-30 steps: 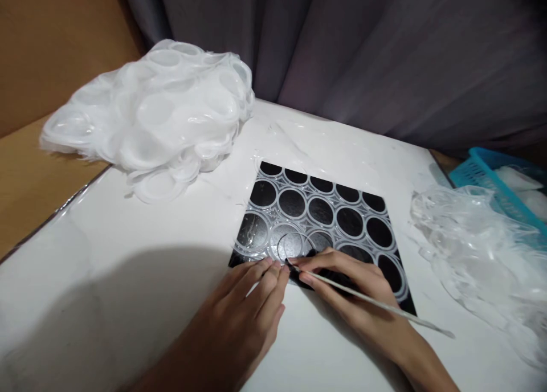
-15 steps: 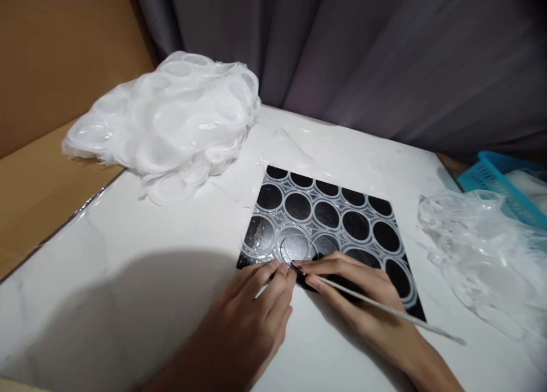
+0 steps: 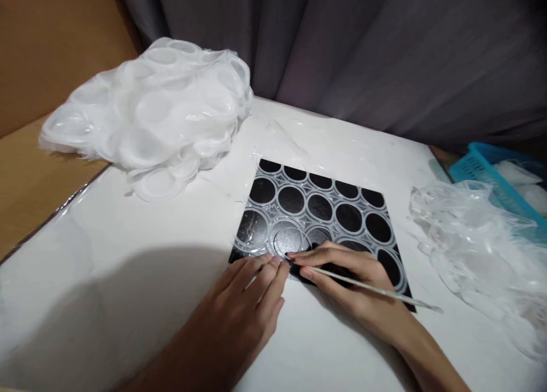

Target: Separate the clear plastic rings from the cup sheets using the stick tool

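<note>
Head | ringed sheet [image 3: 306,212] under left fingers [image 3: 267,272] | stick [image 3: 397,295] in right fingers [image 3: 327,257]

Fell brightest on the bench [image 3: 354,141], apparently from above right; faded to near black up the curtain [image 3: 342,56]; cast a broad, soft shadow beside the left hand [image 3: 245,295]; glared on the black panel [image 3: 319,207]; softened the plastic heap [image 3: 482,249] at right.

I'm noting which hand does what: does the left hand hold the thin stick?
No, the right hand holds the thin stick.
</note>
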A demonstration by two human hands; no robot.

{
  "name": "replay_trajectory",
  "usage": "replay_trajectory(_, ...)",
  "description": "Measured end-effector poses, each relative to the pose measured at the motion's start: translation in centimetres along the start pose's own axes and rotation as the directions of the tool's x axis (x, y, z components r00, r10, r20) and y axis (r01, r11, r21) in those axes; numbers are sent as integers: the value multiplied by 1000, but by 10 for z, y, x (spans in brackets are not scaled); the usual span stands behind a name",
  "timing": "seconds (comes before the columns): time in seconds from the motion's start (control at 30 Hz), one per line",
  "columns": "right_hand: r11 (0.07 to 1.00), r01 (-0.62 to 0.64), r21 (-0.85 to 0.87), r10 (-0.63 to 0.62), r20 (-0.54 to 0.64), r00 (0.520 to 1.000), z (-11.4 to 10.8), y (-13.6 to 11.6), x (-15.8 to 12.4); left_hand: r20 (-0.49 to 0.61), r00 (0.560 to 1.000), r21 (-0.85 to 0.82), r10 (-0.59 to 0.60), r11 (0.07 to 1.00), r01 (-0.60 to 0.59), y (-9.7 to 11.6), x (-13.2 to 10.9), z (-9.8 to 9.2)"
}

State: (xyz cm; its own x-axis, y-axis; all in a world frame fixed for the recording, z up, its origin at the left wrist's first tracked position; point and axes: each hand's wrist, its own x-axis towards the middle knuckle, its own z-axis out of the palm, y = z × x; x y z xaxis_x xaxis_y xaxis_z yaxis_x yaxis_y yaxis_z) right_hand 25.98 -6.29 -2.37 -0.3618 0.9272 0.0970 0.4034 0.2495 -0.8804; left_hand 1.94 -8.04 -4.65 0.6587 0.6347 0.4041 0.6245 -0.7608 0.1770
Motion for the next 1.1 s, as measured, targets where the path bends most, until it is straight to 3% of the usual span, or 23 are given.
replay_trajectory(0.07,997,68,-49,-66,28,997,0,2,-1,-5,1000,-8,-5,1000,5,0,0,0)
replay_trajectory(0.13,965,211,-155,-201,77,977,1,3,-4,-15,1000,-25,-11,1000,11,1,0,0)
replay_trajectory(0.2,887,348,-305,-330,108,938,4,3,-6,-33,999,-34,-5,999,4,1,1,-1)
replay_trajectory(0.27,800,406,-441,-387,136,912,6,2,-8,-55,998,-32,15,999,-16,0,3,-3)
replay_trajectory(0.4,729,402,-554,-362,186,913,10,-3,-7,-54,998,-29,25,999,-26,-2,6,-7)
replay_trajectory(0.73,677,399,-618,-384,166,908,12,6,3,-33,999,-21,10,1000,-10,-3,6,-8)
replay_trajectory(0.97,671,410,-618,-407,156,900,14,19,4,140,989,-113,-39,992,55,-6,10,-12)
replay_trajectory(1.1,759,364,-540,-368,105,924,19,13,6,71,997,-71,-33,997,38,-7,4,-5)
